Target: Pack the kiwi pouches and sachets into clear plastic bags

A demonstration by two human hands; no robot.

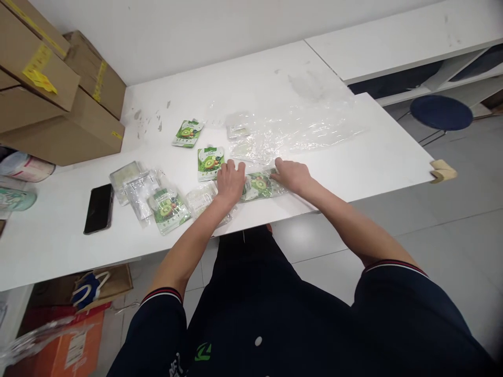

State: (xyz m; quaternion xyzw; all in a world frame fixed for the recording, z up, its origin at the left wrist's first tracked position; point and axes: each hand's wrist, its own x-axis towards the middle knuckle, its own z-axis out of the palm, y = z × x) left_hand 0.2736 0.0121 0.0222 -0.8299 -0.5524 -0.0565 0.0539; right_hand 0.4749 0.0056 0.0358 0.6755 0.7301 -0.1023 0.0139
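Observation:
A green packet with a kiwi picture (pixel 259 185), in clear plastic wrap, lies near the table's front edge between my hands. Over its left end, my left hand (pixel 231 183) is closed with the fingertips bent down. My right hand (pixel 291 174) pinches the plastic-covered right end. Just behind my left hand lies another green kiwi packet (pixel 208 161), and a third, tilted green packet (pixel 187 133) is farther back. A large sheet of clear plastic film (pixel 298 128) spreads out beyond my right hand. Partly under my left wrist is a clear-wrapped pale packet (pixel 201 197).
Left of my hands are a wrapped green packet (pixel 168 209), silver-white sachets (pixel 141 192) and a black phone (pixel 99 208). Cardboard boxes (pixel 78 125) stack at the back left. A blue stool (pixel 440 112) stands beyond the table's right end, whose corner has a tan guard (pixel 443 172).

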